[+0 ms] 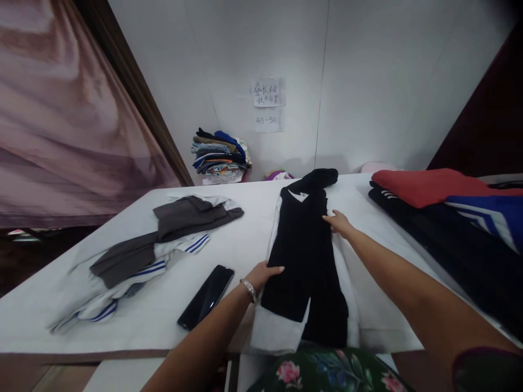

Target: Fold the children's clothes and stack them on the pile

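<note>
A black and white hooded jacket (304,245) lies lengthwise on the white table (134,321) in front of me, its black hood at the far end. White cloth shows along both sides and at the near hem. My left hand (261,275), with a bracelet at the wrist, is closed on the jacket's left edge, thumb on top and the other fingers mostly hidden. Farther up, my right hand (338,223) pinches the right edge near the shoulder. A black phone (206,296) lies left of my left forearm.
Grey and white garments with blue stripes (157,245) lie at the left. Red clothing (425,185) and dark clothing (441,239) are heaped at the right. A folded clothes stack (220,158) stands by the wall, where handwritten paper signs (268,103) hang. A pink curtain (81,109) hangs left.
</note>
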### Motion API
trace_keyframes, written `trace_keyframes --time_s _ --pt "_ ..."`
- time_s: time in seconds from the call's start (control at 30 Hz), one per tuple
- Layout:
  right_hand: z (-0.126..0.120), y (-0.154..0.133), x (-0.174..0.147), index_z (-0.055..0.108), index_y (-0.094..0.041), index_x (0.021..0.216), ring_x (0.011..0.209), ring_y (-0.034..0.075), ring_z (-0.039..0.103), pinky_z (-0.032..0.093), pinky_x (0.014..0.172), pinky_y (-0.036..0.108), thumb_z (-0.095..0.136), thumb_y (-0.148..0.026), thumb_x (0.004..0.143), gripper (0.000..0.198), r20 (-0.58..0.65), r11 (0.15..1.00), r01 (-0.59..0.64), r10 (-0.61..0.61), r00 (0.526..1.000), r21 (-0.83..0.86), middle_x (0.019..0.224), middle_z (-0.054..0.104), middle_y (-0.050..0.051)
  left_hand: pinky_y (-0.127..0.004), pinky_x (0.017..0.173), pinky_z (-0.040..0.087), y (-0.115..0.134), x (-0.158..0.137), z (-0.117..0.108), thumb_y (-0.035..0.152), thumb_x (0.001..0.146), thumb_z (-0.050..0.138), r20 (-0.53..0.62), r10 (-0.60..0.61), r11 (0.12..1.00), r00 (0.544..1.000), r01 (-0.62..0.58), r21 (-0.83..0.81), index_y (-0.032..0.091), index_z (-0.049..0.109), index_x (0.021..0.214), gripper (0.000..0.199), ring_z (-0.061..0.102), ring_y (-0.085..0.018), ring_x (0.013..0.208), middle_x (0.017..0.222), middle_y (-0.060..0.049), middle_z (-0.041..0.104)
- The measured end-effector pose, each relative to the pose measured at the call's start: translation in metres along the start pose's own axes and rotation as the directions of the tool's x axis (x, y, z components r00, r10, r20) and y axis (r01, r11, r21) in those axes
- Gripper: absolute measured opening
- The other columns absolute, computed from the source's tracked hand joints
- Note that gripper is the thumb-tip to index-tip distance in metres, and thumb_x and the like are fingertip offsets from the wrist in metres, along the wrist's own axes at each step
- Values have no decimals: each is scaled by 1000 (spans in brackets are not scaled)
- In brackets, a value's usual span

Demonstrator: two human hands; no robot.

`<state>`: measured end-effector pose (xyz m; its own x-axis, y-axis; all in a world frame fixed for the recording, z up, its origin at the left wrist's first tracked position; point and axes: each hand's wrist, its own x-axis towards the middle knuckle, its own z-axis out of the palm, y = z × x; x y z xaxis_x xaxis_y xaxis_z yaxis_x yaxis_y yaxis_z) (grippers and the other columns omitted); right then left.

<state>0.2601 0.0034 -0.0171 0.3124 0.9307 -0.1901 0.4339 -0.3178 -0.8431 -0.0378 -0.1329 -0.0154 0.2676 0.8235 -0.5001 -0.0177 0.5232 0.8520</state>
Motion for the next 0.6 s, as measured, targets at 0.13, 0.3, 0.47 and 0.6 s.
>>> trace_keyframes --time_s 0.13,0.3,0.47,0.6 --pt "1 3 9 45 -14 132 108 30 58 53 75 33 73 -35 71 71 -25 999 -28 27 999 -30 124 58 17 -34 70 52 12 -4 1 24 46 80 18 13 999 1000 -12 -52 10 66 85 44 67 -21 67 74 -8 71" --pt "-2 6 17 52 -13 125 122 35 47 49 87 37 76 -31 67 65 -41 999 -39 39 998 5 130 53 19 -32 68 51 62 -20 -25 22 49 77 44 93 993 995 -96 73 13 64 91 45 66 -20 66 77 -6 71" --pt "-2 4 19 41 -15 135 103 28 59 56 70 36 74 -33 71 74 24 975 -109 106 994 192 126 52 20 -31 65 50 112 -34 -82 23 48 75 5 39 949 999 -39 314 16 62 89 44 64 -20 64 73 -2 70" --pt "2 -7 35 40 -14 133 87 21 63 58 65 34 74 -32 73 71 93 913 -182 159 983 365 115 57 19 -32 66 51 121 -41 -112 24 47 74 -41 2 911 999 15 413 17 61 89 45 65 -22 67 74 -1 70"
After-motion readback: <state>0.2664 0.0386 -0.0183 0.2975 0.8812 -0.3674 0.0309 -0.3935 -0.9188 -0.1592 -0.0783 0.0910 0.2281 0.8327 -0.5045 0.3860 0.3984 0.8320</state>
